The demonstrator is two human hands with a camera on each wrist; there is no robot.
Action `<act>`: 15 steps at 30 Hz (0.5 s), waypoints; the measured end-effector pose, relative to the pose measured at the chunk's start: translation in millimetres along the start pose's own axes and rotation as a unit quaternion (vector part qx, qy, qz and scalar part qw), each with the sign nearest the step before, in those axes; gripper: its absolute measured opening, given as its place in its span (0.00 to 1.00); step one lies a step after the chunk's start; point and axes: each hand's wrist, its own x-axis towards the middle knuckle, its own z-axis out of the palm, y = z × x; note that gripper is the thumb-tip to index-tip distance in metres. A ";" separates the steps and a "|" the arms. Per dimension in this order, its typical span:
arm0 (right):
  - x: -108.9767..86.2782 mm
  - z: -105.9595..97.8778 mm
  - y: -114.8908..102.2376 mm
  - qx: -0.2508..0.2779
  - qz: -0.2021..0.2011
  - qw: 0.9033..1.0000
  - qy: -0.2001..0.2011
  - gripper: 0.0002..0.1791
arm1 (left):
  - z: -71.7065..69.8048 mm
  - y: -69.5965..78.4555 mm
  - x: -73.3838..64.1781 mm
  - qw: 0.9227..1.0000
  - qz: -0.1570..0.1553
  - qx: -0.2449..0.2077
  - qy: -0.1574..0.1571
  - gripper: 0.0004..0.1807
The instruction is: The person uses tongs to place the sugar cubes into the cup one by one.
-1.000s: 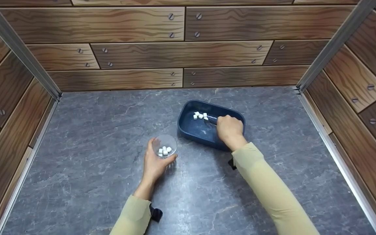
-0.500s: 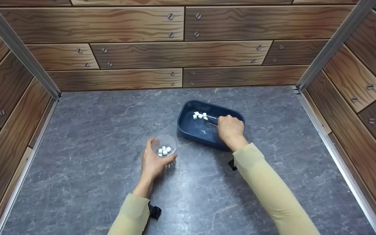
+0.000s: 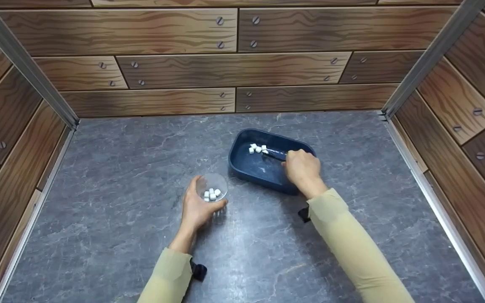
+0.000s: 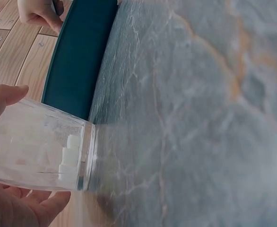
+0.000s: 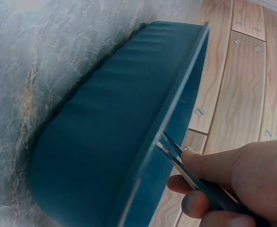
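Note:
My left hand (image 3: pixel 198 208) holds a clear cup (image 3: pixel 217 181) upright on the grey surface, thumb on one side and fingers on the other. Several small white cubes (image 4: pixel 70 158) lie at the cup's bottom. To the right stands a dark blue rectangular tub (image 3: pixel 253 179). Inside it, several more white cubes (image 3: pixel 258 149) are grouped toward the left end. My right hand (image 3: pixel 303 170), over the tub's right part, grips a pair of metal tongs (image 5: pixel 190 175) with toothed tips. In the head view the tips are beside the nearest cubes; whether they touch one cannot be told.
A grey marbled tabletop (image 3: pixel 120 181) lies under everything. Wood-print panels (image 3: pixel 234 69) wall it in at the back and both sides, with metal strips (image 3: pixel 440 206) along the edges. The tub's raised rim (image 5: pixel 176 94) stands between the two hands.
The right hand has shifted slightly right and toward me, and the tongs show more. The left hand, the cup, the tub and the white cubes stay nearly where they were.

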 end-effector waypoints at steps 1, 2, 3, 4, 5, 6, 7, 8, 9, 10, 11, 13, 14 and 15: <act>-1.2 -1.3 0.6 0.002 0.000 1.000 0.003 0.16 | 0.3 -0.1 0.2 1.000 0.002 -0.001 0.001 0.55; -2.4 -2.4 1.0 0.004 0.000 1.000 0.005 0.16 | 0.4 -0.2 0.3 1.000 0.004 -0.002 0.002 0.55; -3.9 -3.7 1.4 0.007 -0.002 1.000 0.009 0.16 | 0.5 -0.3 0.3 1.000 0.005 -0.003 0.003 0.55; -5.3 -4.8 1.8 0.011 -0.003 1.000 0.012 0.16 | 0.7 -0.5 0.4 1.000 0.006 -0.004 0.004 0.54; -6.7 -5.7 2.2 0.014 -0.005 1.000 0.015 0.15 | 1.0 -0.6 0.6 1.000 0.006 -0.004 0.004 0.54; -8.1 -6.3 2.4 0.017 -0.007 1.000 0.018 0.15 | 1.1 -0.7 0.5 1.000 0.006 -0.003 0.004 0.54; -9.4 -7.0 2.5 0.020 -0.009 1.000 0.018 0.15 | 1.2 -0.9 0.4 1.000 0.006 -0.001 0.005 0.54; -10.5 -7.5 2.5 0.021 -0.010 1.000 0.019 0.15 | 1.2 -1.0 0.3 1.000 0.005 0.001 0.005 0.54; -11.7 -8.1 2.5 0.023 -0.011 1.000 0.019 0.16 | 1.2 -1.0 0.3 1.000 0.005 0.002 0.005 0.54; -12.8 -8.5 2.3 0.024 -0.011 1.000 0.018 0.16 | 1.2 -0.9 0.2 1.000 0.005 0.002 0.005 0.54; -13.8 -8.9 2.2 0.025 -0.012 0.999 0.018 0.16 | 1.2 -0.8 0.2 1.000 0.005 0.003 0.005 0.54; -16.0 -10.1 1.9 0.027 -0.013 0.999 0.018 0.17 | 1.0 -0.5 0.1 1.000 0.005 0.004 0.005 0.55; -17.1 -10.6 1.7 0.028 -0.015 0.999 0.018 0.17 | 0.9 -0.2 0.0 1.000 0.005 0.004 0.006 0.55; -18.4 -11.2 1.3 0.029 -0.016 0.999 0.019 0.17 | 0.7 0.1 0.0 1.000 0.005 0.004 0.006 0.55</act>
